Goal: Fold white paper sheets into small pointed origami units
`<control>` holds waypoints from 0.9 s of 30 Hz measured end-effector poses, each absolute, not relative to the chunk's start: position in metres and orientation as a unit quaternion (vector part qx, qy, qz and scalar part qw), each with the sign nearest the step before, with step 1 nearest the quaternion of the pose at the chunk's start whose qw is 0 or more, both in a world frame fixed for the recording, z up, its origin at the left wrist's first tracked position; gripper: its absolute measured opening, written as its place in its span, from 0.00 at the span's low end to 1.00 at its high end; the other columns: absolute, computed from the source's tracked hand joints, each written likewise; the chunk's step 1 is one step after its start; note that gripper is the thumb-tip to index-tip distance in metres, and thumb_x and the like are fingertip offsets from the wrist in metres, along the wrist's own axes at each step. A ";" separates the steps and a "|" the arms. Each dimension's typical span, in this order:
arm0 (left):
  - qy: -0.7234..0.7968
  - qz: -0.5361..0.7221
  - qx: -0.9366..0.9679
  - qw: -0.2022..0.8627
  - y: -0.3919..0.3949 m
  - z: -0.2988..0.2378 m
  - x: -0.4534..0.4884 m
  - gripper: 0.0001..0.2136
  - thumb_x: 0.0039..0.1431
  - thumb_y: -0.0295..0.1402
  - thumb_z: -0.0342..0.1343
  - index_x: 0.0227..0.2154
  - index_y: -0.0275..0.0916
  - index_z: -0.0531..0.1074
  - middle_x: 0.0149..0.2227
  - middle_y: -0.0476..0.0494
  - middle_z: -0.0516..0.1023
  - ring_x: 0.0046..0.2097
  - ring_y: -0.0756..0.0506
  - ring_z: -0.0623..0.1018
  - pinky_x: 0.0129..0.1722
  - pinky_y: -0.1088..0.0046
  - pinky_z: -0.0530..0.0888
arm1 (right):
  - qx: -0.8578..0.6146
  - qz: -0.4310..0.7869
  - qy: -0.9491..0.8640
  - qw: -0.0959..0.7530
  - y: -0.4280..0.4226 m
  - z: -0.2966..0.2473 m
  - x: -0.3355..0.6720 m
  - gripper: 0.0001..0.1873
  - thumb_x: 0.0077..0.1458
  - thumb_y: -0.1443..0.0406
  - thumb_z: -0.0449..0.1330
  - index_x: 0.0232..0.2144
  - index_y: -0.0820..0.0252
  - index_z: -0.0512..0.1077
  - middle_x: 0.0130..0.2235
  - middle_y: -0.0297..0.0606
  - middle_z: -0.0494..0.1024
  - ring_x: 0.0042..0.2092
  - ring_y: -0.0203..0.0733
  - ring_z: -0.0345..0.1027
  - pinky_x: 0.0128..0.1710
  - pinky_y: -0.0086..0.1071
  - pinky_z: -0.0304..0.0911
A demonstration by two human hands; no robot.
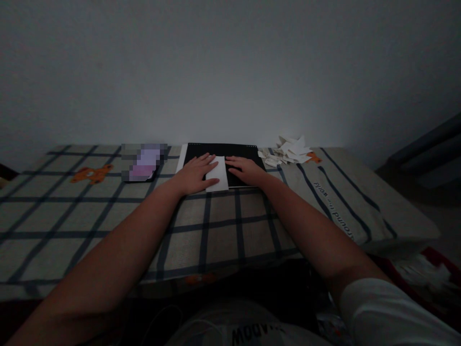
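A white strip of paper [219, 175] lies on a black board-like sheet [223, 149], its near end reaching past the board's front edge. Flat over the paper's left side rests my left hand [198, 174], fingers spread and thumb on the paper. My right hand [247, 170] lies on the board, palm down with fingers stretched, its fingertips at the paper's right edge. Neither hand grips anything. The board has small holes along its far edge, and a white layer shows at its left side.
Right of the board sits a pile of torn or folded white paper pieces [290, 151]. A phone [146, 162] with a lit, blurred screen lies to the left. A checked cloth [118, 216] covers the table, which meets a grey wall [223, 72]. A red container [432, 269] stands low at right.
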State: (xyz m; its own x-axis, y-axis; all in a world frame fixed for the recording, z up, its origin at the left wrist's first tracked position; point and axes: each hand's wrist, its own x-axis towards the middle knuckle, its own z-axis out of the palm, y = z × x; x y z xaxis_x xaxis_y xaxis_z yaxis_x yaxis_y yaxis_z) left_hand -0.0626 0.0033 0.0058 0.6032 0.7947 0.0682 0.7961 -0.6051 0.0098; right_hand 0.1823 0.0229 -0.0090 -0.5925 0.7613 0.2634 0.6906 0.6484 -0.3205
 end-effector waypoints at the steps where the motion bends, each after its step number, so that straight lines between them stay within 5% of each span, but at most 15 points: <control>1: -0.443 -0.035 -0.896 0.013 0.003 0.005 -0.062 0.37 0.66 0.55 0.44 0.69 0.35 0.55 0.73 0.34 0.50 0.73 0.36 0.50 0.70 0.54 0.50 | -0.404 0.086 -0.891 0.188 0.023 -0.009 0.182 0.23 0.66 0.65 0.54 0.62 0.56 0.69 0.66 0.42 0.67 0.68 0.45 0.58 0.67 0.47 0.54; 9: -0.432 -0.041 -0.901 -0.006 0.004 0.006 -0.065 0.37 0.66 0.55 0.43 0.68 0.34 0.57 0.71 0.35 0.56 0.72 0.38 0.55 0.70 0.59 0.52 | -0.389 0.058 -0.904 0.166 0.019 -0.005 0.179 0.21 0.67 0.64 0.52 0.60 0.58 0.71 0.62 0.42 0.72 0.65 0.44 0.63 0.67 0.46 0.55; 27: -0.446 -0.019 -0.895 -0.010 0.000 0.006 -0.062 0.38 0.66 0.54 0.41 0.70 0.32 0.53 0.72 0.34 0.52 0.73 0.38 0.52 0.70 0.58 0.51 | -0.380 0.062 -0.909 0.160 0.017 -0.004 0.179 0.21 0.67 0.64 0.52 0.58 0.58 0.72 0.63 0.42 0.71 0.66 0.44 0.61 0.67 0.44 0.55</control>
State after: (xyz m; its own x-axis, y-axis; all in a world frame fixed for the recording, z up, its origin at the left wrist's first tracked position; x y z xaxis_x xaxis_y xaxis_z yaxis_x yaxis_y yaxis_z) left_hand -0.0618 0.0005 0.0064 0.6008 0.7990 0.0244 0.7982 -0.6013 0.0352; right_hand 0.1786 0.0173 -0.0040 -0.6592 0.7113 0.2440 0.6718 0.7029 -0.2340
